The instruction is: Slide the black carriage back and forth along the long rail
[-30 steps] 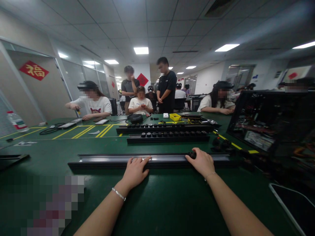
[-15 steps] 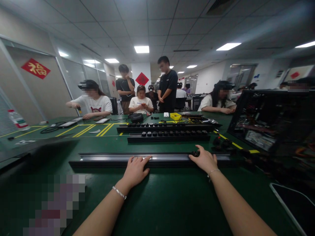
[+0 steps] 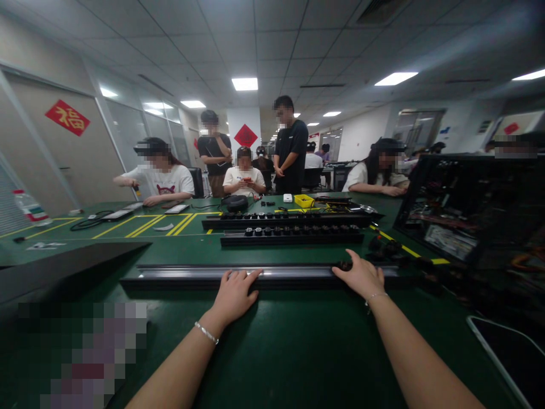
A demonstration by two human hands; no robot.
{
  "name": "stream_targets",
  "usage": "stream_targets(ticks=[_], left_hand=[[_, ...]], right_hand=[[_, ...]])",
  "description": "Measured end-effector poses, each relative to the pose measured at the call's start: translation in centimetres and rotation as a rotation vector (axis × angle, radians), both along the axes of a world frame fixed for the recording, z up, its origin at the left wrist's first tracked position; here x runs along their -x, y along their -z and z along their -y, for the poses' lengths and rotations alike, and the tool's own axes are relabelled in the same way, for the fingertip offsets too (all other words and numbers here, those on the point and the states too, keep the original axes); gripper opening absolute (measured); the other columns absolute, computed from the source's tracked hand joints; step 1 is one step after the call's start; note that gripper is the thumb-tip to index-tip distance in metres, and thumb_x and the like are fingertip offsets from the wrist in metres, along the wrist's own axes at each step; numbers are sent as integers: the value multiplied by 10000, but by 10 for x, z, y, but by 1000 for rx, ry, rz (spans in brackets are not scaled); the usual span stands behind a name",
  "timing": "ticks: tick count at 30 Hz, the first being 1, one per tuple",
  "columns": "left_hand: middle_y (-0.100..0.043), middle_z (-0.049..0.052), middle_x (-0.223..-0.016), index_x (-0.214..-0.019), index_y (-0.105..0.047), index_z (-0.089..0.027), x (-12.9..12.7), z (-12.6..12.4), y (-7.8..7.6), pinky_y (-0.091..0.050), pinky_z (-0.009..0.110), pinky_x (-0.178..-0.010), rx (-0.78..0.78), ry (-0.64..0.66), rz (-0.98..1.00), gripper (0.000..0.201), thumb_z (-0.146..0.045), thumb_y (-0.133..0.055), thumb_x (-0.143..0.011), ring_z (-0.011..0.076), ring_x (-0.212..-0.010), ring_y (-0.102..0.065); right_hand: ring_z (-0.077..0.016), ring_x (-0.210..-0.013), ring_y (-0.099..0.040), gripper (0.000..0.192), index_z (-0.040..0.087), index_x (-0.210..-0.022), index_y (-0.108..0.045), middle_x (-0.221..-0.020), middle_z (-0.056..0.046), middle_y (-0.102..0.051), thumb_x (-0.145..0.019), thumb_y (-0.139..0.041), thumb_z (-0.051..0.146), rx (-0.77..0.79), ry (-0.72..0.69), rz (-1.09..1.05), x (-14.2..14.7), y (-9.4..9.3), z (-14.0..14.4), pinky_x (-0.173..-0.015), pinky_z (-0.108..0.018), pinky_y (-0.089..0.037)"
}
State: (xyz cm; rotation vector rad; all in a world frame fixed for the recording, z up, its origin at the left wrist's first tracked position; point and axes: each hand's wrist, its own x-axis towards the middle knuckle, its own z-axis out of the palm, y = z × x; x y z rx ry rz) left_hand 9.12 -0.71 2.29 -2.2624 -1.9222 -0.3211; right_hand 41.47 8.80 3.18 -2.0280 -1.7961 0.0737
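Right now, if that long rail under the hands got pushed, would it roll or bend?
The long rail probably slides, not rolls: it lies flat on the table. It looks like stiff metal, so bending seems unlikely. Pushed at one end, it might pivot.

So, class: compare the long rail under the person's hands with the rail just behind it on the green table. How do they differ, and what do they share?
The near rail is longer, and its channel looks bare apart from one black knob by the right hand; the left hand rests on it. The far rail is shorter, untouched, and carries a row of black knobs. Both are dark, straight and lie flat, side by side.
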Motion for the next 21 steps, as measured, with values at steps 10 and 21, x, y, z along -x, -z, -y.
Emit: stream_targets(ticks=[10,21], left_hand=[[-581,20,-1068,-1333,-328,-366,-1,0,-1,-220,425,-1015,11,-6,19,527,-370,-442,-819,201,-1068,-492],[-585,17,-1069,-1328,-339,-366,-1,-1,-1,-221,426,-1012,13,-8,22,519,-368,-442,-820,202,-1064,-496]], right_hand=[[-311,-1180,-413,685,232,-1270,-419,-1229,-107,-525,-698,-447,608,11,-8,23,-3,0,0,-977,-515,-242],[-309,-1189,-410,664,232,-1257,-432,-1244,-98,-520,-695,-470,584,2,21,-1,-11,1,-3,-972,-486,-266]])
